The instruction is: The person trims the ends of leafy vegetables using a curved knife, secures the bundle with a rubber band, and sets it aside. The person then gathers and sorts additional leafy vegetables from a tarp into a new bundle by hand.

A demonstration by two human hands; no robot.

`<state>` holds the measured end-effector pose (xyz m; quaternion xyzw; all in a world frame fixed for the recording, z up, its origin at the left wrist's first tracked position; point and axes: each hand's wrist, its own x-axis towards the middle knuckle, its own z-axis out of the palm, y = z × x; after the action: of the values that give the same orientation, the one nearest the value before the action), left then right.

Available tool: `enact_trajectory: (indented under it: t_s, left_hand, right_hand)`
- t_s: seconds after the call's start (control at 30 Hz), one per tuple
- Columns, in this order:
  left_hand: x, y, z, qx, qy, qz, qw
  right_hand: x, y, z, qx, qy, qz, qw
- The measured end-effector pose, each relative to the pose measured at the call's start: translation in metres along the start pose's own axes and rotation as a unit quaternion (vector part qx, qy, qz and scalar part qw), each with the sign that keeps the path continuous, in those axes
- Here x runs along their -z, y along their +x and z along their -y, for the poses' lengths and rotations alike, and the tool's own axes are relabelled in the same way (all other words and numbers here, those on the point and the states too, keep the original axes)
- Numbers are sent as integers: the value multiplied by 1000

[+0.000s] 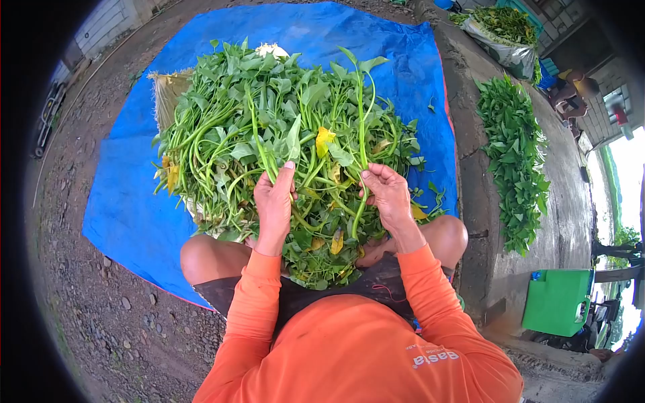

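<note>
A big heap of leafy green stems [222, 134], which look like water spinach, lies in front of my crossed legs. My left hand [274, 201] is closed around a few upright stems at the near side of the heap. In my right hand [388, 191], thumb and fingers pinch one long stem [362, 114], its leafy tip pointing away from me and its lower end hanging below the hand. A yellow leaf [324, 142] shows between the two hands. More yellowed leaves lie low in the heap.
The heap rests on a blue tarp [121, 195] over gravelly ground [134, 322]. To the right, a row of cut greens [512, 161] lies on a concrete ledge [554, 228]. Beyond are a green plastic container [556, 302], a filled sack [504, 50] and another person [573, 94].
</note>
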<state>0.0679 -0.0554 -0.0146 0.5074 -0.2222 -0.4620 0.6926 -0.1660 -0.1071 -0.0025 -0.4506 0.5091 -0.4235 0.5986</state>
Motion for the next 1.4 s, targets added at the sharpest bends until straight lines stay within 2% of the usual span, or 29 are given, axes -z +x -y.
enact_trajectory:
  t_s: [0.2,0.3,0.4,0.5,0.6,0.77,0.83,0.87,0.97,1.0,1.07,1.13,1.2,1.3,1.33,1.4]
  left_hand:
    - [2,-1,3,-4,-3,6,1000]
    - [7,2,10,14,-2,4,1000]
    - [5,1,14,42,-8,1,999]
    - [0,-4,18,60,4,10,998]
    - [-2,-6,26,52,16,6,999]
    - [2,-4,35,34,72,-9,997]
    - [-2,-7,31,52,82,5,995]
    - [-6,-9,31,70,69,35,995]
    - [-8,-11,44,91,15,103,990]
    - [-11,-14,37,115,-7,87,989]
    - [-2,-9,40,106,-5,96,990]
    - [4,-5,42,99,-15,113,989]
    - [6,-4,40,104,-15,114,988]
    - [1,-6,40,93,-25,125,987]
    - [0,-6,41,91,-20,131,987]
    - [4,-4,39,88,-14,124,988]
  right_hand:
    - [10,7,-10,-57,16,-6,998]
    - [8,6,-19,3,28,-23,999]
    - [0,4,-30,114,11,-49,992]
    - [-12,-9,-23,97,26,-36,994]
    - [-28,-25,-18,137,55,-35,988]
    - [-36,-38,-18,196,-127,-61,971]
    - [-42,-43,-16,245,-248,-69,935]
    - [-46,-49,-16,312,-288,-57,903]
    - [-58,-62,-23,359,-379,37,852]
    - [-61,-64,-22,354,-353,41,865]
    - [-63,-66,-17,345,-302,46,887]
    - [-64,-63,0,232,-234,43,943]
    - [-58,-52,9,103,-202,45,973]
    - [-55,-20,-16,57,-192,65,978]
    - [-61,-15,-23,102,-115,97,983]
    - [-62,-25,-18,200,-199,70,957]
